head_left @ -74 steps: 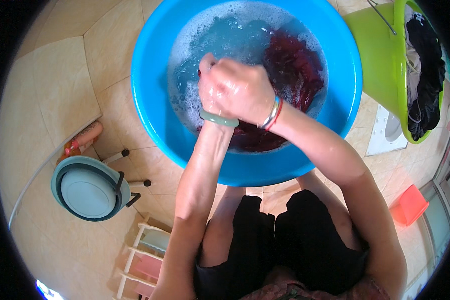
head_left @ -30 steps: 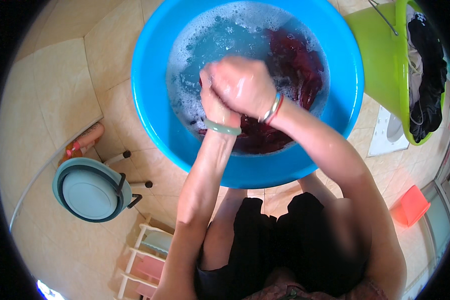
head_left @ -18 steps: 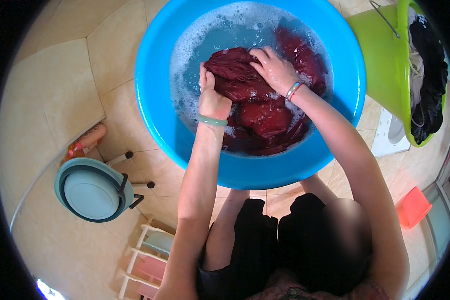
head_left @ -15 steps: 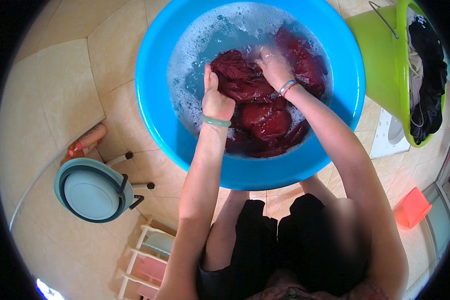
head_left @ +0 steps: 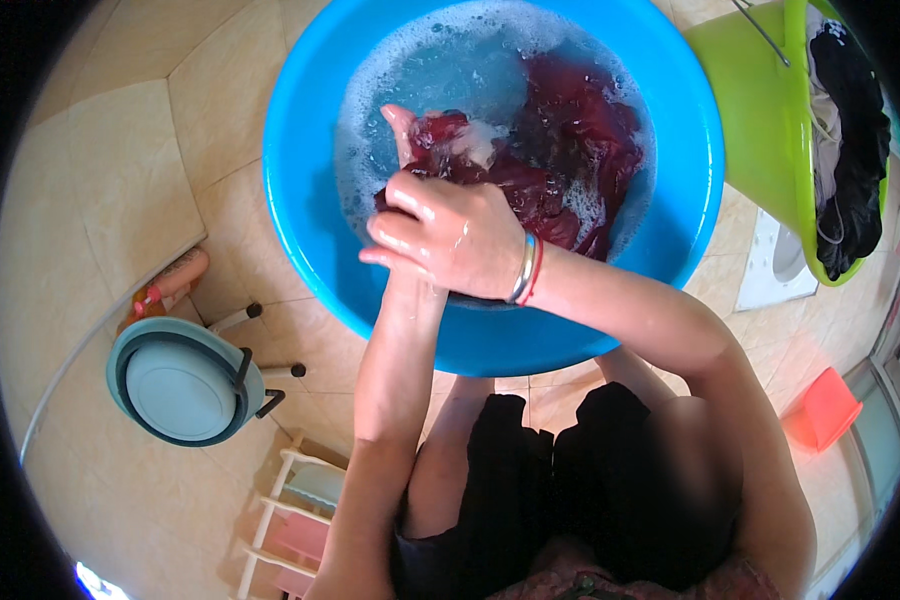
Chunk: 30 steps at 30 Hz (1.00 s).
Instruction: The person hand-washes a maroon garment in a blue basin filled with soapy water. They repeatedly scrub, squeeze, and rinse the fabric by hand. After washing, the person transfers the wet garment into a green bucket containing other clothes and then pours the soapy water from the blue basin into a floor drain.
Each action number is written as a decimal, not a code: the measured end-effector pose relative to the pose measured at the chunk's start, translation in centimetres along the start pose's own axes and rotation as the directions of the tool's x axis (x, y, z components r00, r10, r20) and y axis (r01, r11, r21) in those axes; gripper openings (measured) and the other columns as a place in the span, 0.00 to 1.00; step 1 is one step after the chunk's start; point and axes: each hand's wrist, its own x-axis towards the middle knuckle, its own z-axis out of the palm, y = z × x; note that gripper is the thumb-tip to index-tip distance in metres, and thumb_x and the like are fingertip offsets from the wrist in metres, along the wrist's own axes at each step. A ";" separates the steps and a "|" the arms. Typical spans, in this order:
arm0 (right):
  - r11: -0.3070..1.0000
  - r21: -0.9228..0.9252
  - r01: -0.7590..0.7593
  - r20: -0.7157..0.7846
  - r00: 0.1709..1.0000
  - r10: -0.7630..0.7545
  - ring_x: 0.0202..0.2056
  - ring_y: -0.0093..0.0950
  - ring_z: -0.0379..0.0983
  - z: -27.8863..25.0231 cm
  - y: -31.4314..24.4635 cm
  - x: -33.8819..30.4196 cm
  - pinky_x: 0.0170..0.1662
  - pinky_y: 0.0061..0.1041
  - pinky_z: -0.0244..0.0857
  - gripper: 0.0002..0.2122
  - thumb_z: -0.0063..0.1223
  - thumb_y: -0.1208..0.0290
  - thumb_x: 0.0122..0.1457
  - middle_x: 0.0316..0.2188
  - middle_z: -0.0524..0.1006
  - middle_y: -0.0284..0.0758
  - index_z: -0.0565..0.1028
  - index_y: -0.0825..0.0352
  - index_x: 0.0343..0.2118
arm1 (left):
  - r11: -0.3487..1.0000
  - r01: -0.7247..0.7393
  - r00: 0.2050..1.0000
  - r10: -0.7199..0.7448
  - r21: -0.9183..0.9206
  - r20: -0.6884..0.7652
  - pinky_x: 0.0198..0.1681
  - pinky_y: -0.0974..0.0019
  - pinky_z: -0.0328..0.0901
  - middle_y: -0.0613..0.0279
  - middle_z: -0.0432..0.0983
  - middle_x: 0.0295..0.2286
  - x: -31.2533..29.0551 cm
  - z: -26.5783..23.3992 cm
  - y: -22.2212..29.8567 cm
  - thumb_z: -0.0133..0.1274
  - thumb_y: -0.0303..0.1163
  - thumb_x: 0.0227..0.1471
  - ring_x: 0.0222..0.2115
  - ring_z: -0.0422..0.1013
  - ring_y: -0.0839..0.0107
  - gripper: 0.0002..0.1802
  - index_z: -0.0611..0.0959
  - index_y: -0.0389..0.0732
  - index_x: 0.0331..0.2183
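A large blue basin [head_left: 310, 190] holds sudsy water and wet dark red cloth [head_left: 595, 130]. My left hand [head_left: 401, 128] is inside the basin, its thumb stretched away from me. Part of the red cloth lies across this hand, and the other fingers are hidden under cloth and my right hand. Crossing over from the right, my right hand [head_left: 460, 235] sits on top of the left hand near its wrist. Its fingers are curled, with red cloth caught beneath them. The right wrist wears a silver bangle and a red cord.
To the right leans a lime-green bucket [head_left: 755, 120] full of dark and pale clothes [head_left: 850, 150]. A white floor fixture [head_left: 775, 265] and an orange-red container [head_left: 823, 410] are nearby. On the left are a pale blue-green folding basin [head_left: 182, 390] and a small rack [head_left: 295, 520].
My right hand has come out of the water and moved left and nearer me, onto the left hand. Cloth has been pulled over the left hand.
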 end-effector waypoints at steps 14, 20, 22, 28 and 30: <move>0.918 -0.061 -0.391 -0.130 0.915 0.381 0.24 0.43 0.72 0.1 11.5 -0.3 0.28 0.37 0.67 0.13 0.50 0.62 0.59 0.20 0.74 0.40 0.73 0.65 0.23 | 0.983 -0.140 0.943 0.168 0.116 -0.288 0.43 0.68 0.66 0.64 0.75 0.34 0.6 0.5 0.0 0.52 0.45 0.55 0.38 0.71 0.70 0.16 0.77 0.40 0.34; 0.910 -0.239 -0.339 -0.245 0.928 0.282 0.42 0.36 0.70 -3.6 12.3 -1.9 0.46 0.38 0.61 0.16 0.60 0.52 0.52 0.41 0.75 0.33 0.79 0.57 0.38 | 0.983 -0.181 0.956 0.166 0.042 0.241 0.62 0.52 0.48 0.56 0.56 0.59 0.4 -1.1 3.7 0.45 0.51 0.60 0.60 0.52 0.61 0.36 0.57 0.44 0.62; 0.947 -0.087 -0.309 -0.011 0.951 0.309 0.42 0.35 0.70 -3.3 10.2 -3.0 0.47 0.38 0.61 0.17 0.59 0.51 0.52 0.39 0.76 0.32 0.79 0.59 0.37 | 0.929 -0.312 0.926 0.251 0.199 0.281 0.61 0.51 0.48 0.56 0.58 0.58 0.7 -0.4 3.6 0.49 0.47 0.59 0.59 0.53 0.61 0.35 0.58 0.47 0.62; 0.615 0.464 -0.638 0.082 0.722 0.687 0.26 0.17 0.70 -2.3 9.1 -2.8 0.29 0.20 0.63 0.09 0.55 0.67 0.60 0.25 0.78 0.34 0.77 0.69 0.33 | 0.880 -0.375 0.925 0.333 0.291 0.185 0.57 0.52 0.55 0.54 0.61 0.56 2.4 -1.7 3.1 0.54 0.45 0.56 0.54 0.61 0.60 0.39 0.56 0.41 0.62; 0.414 0.735 -0.537 0.118 0.703 0.702 0.33 0.15 0.70 -2.0 9.2 -2.6 0.37 0.17 0.64 0.09 0.53 0.69 0.61 0.30 0.78 0.29 0.77 0.70 0.37 | 0.882 -0.254 0.967 0.221 0.396 0.126 0.57 0.56 0.55 0.52 0.59 0.57 2.5 -2.5 2.8 0.54 0.51 0.55 0.54 0.61 0.63 0.45 0.54 0.36 0.62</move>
